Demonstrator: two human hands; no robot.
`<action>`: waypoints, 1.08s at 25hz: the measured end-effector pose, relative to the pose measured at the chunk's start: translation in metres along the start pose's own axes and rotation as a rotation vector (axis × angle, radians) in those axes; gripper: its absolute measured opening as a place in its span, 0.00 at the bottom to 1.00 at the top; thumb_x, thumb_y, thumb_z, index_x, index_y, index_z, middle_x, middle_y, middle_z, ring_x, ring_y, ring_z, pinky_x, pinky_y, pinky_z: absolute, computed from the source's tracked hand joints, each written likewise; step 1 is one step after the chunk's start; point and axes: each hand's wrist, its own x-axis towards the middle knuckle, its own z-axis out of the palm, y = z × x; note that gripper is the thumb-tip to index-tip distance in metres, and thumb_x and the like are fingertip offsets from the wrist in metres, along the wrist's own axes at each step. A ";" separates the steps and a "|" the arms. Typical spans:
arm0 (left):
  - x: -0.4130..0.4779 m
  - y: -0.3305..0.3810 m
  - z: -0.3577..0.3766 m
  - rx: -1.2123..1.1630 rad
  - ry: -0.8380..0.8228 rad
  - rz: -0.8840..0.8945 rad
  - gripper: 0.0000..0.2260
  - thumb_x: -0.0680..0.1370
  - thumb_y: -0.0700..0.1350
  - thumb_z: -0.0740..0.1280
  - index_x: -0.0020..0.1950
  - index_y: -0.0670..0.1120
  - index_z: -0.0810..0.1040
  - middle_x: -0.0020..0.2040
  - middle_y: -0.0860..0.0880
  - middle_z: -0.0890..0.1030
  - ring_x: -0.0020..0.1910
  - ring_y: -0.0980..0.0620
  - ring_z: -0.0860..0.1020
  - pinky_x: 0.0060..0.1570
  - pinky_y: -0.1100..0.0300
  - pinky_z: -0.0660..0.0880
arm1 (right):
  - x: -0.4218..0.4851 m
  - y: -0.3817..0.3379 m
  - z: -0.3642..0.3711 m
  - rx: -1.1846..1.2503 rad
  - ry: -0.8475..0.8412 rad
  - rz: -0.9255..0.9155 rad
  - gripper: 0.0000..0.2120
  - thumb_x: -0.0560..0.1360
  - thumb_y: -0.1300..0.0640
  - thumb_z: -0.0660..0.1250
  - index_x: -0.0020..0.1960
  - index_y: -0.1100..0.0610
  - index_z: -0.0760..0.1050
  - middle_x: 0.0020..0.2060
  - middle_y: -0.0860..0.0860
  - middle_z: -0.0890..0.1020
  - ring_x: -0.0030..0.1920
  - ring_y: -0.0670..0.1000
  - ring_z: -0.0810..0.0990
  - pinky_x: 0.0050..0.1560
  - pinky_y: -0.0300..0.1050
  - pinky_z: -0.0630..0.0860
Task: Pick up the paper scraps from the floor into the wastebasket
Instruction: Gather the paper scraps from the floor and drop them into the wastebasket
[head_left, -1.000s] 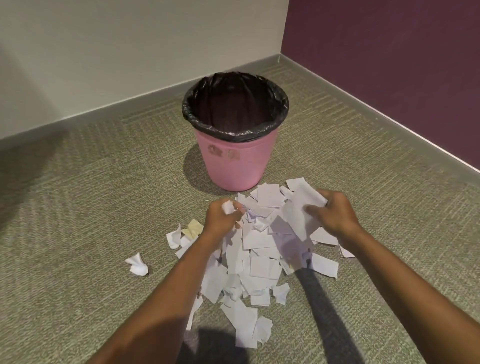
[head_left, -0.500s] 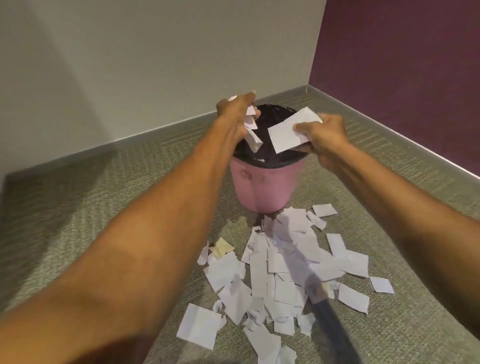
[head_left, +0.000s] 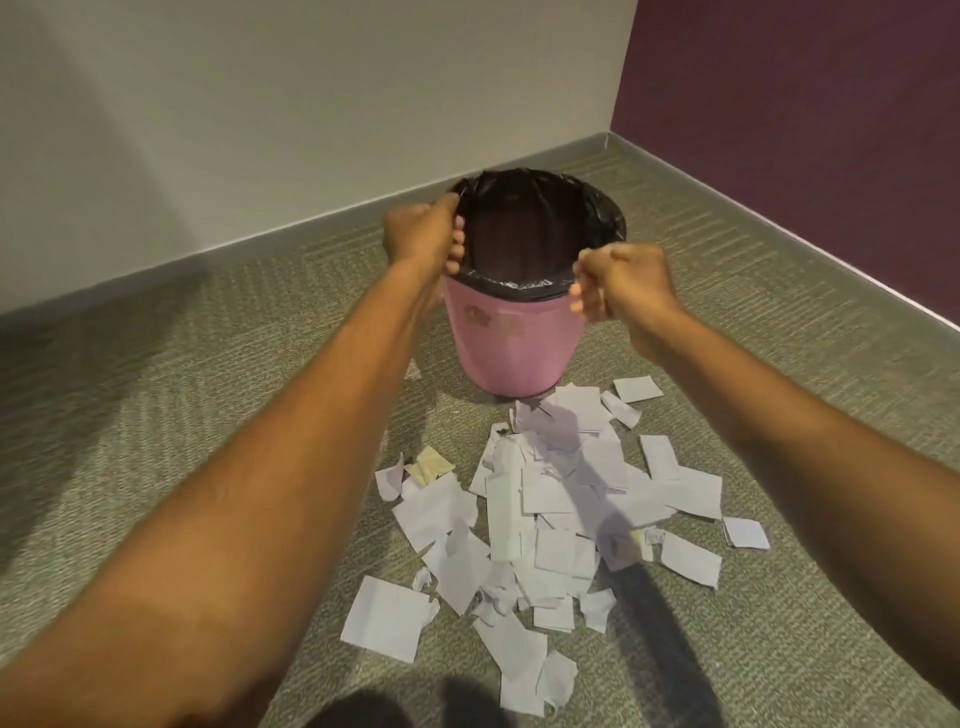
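Torn white paper scraps (head_left: 545, 509) lie heaped on the grey-green carpet (head_left: 208, 389), the heap's far edge touching the pink plastic wastebasket (head_left: 511, 343) with black liner (head_left: 519, 244). Over its rim the left hand (head_left: 423, 236) and right hand (head_left: 621, 283) curl into empty-looking fists. Open carpet spreads either side to the walls (head_left: 260, 130).

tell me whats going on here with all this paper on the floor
A person is clearing paper scraps off the carpet into a pink wastebasket lined with a black bag. Both hands are up at its rim with fingers curled. The right hand holds nothing visible; whether the left hand grips the rim is unclear. Most scraps lie piled in front of the basket.
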 end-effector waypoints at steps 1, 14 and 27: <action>-0.008 -0.014 -0.013 0.018 0.048 0.009 0.09 0.76 0.45 0.67 0.39 0.42 0.80 0.28 0.49 0.75 0.22 0.54 0.70 0.21 0.64 0.66 | -0.008 0.015 -0.004 -0.060 0.000 0.012 0.09 0.79 0.61 0.63 0.43 0.63 0.77 0.31 0.55 0.80 0.26 0.50 0.79 0.26 0.41 0.77; -0.133 -0.245 -0.027 0.798 -0.520 -0.288 0.19 0.73 0.46 0.71 0.61 0.41 0.75 0.61 0.41 0.77 0.55 0.46 0.77 0.49 0.60 0.76 | -0.046 0.213 -0.018 -1.302 -0.592 0.022 0.45 0.72 0.44 0.72 0.79 0.45 0.47 0.79 0.59 0.49 0.77 0.62 0.56 0.71 0.61 0.63; -0.146 -0.275 0.031 0.899 -0.211 -0.337 0.37 0.71 0.50 0.74 0.72 0.51 0.56 0.63 0.41 0.74 0.63 0.39 0.73 0.55 0.45 0.74 | -0.043 0.222 -0.013 -1.471 -0.625 -0.403 0.15 0.74 0.64 0.62 0.59 0.57 0.75 0.49 0.57 0.80 0.48 0.61 0.81 0.39 0.47 0.69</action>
